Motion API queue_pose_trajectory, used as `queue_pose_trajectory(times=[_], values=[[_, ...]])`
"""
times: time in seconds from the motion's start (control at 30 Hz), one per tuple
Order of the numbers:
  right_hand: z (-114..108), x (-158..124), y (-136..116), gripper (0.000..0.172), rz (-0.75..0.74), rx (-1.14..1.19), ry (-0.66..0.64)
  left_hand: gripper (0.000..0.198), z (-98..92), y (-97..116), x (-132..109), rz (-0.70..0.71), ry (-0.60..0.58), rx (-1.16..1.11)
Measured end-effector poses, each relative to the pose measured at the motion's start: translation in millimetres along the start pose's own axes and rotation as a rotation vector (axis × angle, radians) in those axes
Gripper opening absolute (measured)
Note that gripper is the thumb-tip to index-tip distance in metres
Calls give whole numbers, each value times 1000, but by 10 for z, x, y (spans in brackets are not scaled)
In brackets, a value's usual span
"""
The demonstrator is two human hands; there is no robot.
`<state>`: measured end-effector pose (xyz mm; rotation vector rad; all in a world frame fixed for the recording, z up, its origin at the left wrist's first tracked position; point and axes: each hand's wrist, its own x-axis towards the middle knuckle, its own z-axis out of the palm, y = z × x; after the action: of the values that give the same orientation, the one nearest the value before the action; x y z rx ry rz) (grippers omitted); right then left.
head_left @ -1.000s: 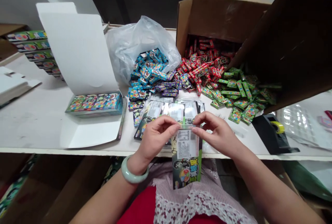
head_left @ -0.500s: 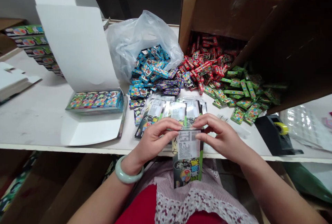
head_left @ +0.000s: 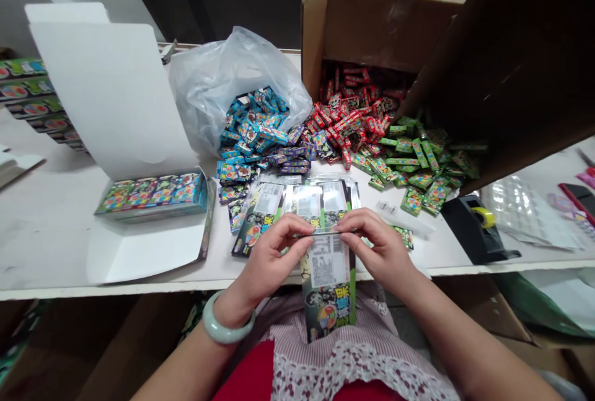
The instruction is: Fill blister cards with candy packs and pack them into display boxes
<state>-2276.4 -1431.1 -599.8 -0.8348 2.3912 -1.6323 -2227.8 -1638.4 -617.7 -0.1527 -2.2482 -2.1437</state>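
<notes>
My left hand (head_left: 269,258) and my right hand (head_left: 376,252) pinch the top edge of a flat green-and-black packet (head_left: 328,289) from either side. It hangs over the table edge, with its white label facing me and its lower part in front of my lap. A jade bangle (head_left: 227,320) circles my left wrist. Just beyond my hands lie several similar packets (head_left: 297,206), overlapping on the table. A small green packet (head_left: 403,237) lies beside my right hand.
Behind the hands, heaps of blue (head_left: 253,122), red (head_left: 346,122) and green (head_left: 418,165) small packets spill from a plastic bag (head_left: 223,79) and a cardboard box (head_left: 385,29). A white display box (head_left: 111,91) stands left, with a black tape dispenser (head_left: 474,227) right.
The scene has shifted left in view as my head turned. Both hands still hold the packet, with their fingers closer along its top edge.
</notes>
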Motion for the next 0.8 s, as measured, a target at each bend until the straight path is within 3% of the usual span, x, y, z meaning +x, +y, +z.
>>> queue_pose_trajectory(times=[0.23,0.43,0.53,0.63,0.7,0.8], values=[[35,16,12,10,-16,-16,36,7,20,10,86,-23,27,8],[52,63,107,10,76,62,41,9,13,-122,179,-120,73,50],[-219,72,379,20,200,114,116,11,-14,-191,209,-138,108,78],[-665,39,778,19,359,-226,316,14,-48,-224,221,-141,120,109],[-914,14,1013,17,455,-448,314,16,-52,-234,226,-145,128,117],[-1064,5,1214,10,527,-522,272,17,-29,-242,233,-145,136,125]])
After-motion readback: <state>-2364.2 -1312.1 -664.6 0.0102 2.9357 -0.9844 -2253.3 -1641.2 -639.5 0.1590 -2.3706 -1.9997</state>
